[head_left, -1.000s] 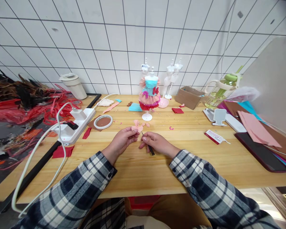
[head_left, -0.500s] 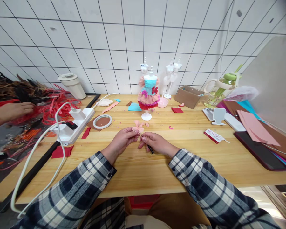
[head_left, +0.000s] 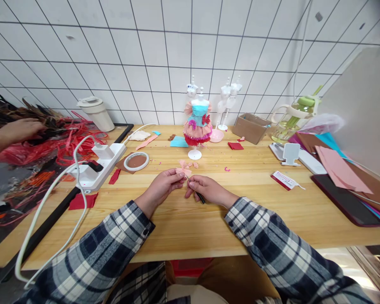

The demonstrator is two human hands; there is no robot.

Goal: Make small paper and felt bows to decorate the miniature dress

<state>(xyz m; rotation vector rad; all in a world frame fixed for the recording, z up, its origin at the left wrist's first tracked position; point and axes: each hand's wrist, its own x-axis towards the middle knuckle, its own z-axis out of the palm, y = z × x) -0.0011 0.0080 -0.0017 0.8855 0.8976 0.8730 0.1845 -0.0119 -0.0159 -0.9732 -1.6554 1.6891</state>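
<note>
My left hand [head_left: 167, 183] pinches a small piece of pink crepe paper [head_left: 184, 168] that fans out above the fingertips. My right hand [head_left: 210, 190] is closed around a slim black-handled tool [head_left: 201, 197]; its thin tip points at the paper, and its exact kind is hard to make out. Just behind my hands, small pink paper scraps [head_left: 194, 165] lie on the wood. Beyond them stands a mini dress form [head_left: 199, 110] on a white round base, wearing a blue bodice with a ruffled pink and red skirt.
White dress forms [head_left: 225, 95] stand behind, near a cardboard box [head_left: 251, 128] and a pink bowl [head_left: 216, 135]. A tape roll [head_left: 136, 161] and a power strip [head_left: 106, 164] with cables lie left. Another person's hand [head_left: 20, 130] reaches over red strips. Papers and a phone [head_left: 345, 200] lie right.
The other person's hand at the left has risen a little from the red plastic to the dark and brown material. My own hands have barely moved.
</note>
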